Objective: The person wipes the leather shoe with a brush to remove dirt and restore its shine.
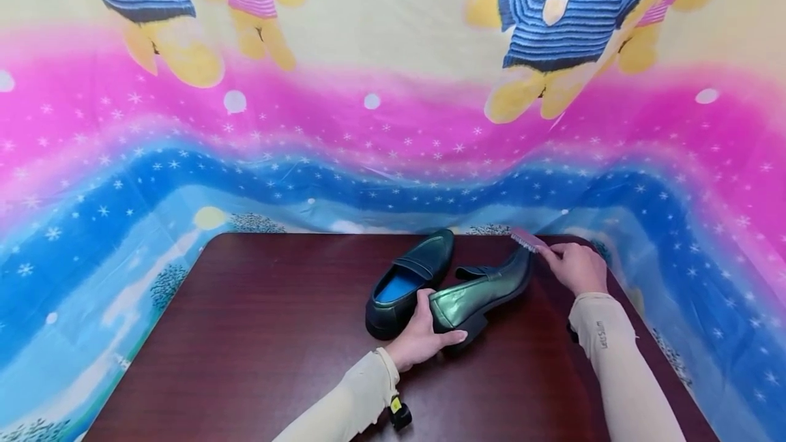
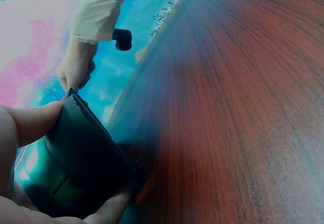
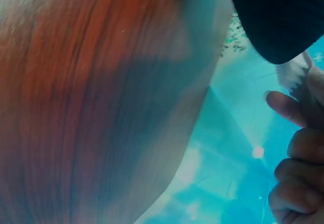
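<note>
While one dark green loafer (image 1: 424,261) with a blue insole (image 1: 400,286) rests upright on the brown table (image 1: 276,305), the left hand (image 1: 419,341), just to its right, grips a second loafer (image 1: 475,297) by the heel end. That loafer is held tilted over the table, its toe toward the far right. Beside this toe is a pink brush (image 1: 527,240), bristles facing the shoe, contact unclear; farthest right, the right hand (image 1: 580,268) pinches the brush's handle.

Draped nook: bear-print cloth (image 1: 381,39), table (image 1: 264,292)
</note>
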A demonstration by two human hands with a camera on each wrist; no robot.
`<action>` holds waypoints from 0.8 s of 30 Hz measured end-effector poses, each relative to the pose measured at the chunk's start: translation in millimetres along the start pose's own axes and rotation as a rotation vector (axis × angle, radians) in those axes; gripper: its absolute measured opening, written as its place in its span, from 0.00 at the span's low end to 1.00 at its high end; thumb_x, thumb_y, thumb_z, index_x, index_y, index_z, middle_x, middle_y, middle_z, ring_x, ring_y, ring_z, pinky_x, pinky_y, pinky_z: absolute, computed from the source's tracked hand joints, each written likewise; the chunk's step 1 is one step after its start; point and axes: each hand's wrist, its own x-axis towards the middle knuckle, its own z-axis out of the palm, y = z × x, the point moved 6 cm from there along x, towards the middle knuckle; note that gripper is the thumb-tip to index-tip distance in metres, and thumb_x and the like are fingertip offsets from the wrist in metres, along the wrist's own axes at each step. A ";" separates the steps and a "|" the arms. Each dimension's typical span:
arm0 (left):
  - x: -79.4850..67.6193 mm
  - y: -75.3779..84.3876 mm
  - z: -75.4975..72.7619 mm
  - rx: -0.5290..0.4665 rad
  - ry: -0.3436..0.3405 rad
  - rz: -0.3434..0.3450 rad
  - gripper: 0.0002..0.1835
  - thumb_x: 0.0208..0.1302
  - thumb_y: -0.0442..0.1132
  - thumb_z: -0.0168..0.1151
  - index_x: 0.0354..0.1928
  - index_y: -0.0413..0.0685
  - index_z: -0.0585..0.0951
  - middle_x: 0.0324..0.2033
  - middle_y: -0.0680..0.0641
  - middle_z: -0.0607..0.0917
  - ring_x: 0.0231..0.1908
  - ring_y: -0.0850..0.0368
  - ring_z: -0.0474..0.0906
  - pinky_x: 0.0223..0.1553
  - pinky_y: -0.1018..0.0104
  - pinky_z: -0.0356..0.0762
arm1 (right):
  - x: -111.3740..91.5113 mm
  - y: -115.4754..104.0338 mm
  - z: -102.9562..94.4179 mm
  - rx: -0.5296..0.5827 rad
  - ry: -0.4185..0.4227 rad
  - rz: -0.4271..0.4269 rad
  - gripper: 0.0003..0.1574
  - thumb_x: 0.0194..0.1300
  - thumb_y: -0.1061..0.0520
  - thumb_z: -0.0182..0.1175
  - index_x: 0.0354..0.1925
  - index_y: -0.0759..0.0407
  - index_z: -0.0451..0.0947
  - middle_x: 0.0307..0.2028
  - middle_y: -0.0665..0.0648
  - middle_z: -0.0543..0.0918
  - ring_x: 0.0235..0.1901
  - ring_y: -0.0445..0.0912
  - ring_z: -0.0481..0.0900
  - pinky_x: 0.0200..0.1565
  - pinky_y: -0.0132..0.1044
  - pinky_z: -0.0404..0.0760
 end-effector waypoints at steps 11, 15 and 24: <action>-1.2 -1.4 -4.2 -0.050 0.007 -0.026 0.44 0.63 0.44 0.76 0.69 0.53 0.55 0.63 0.39 0.72 0.58 0.47 0.72 0.31 0.51 0.85 | -22.9 -27.3 -8.3 0.186 -0.209 -0.171 0.25 0.72 0.37 0.63 0.49 0.54 0.91 0.38 0.55 0.91 0.34 0.47 0.78 0.37 0.40 0.75; 0.4 -2.9 -4.4 -0.041 0.009 -0.025 0.44 0.62 0.44 0.76 0.69 0.53 0.54 0.63 0.39 0.71 0.59 0.46 0.71 0.31 0.52 0.85 | -21.7 -25.6 -8.5 0.148 -0.191 -0.169 0.27 0.71 0.35 0.63 0.50 0.55 0.91 0.36 0.55 0.91 0.32 0.46 0.75 0.36 0.41 0.73; 1.6 -1.8 -1.7 -0.005 0.007 -0.004 0.44 0.62 0.46 0.77 0.68 0.52 0.55 0.64 0.40 0.72 0.63 0.46 0.70 0.43 0.62 0.81 | -2.6 -2.9 1.7 0.051 -0.131 -0.024 0.37 0.73 0.28 0.55 0.54 0.55 0.89 0.30 0.58 0.89 0.35 0.53 0.82 0.43 0.56 0.79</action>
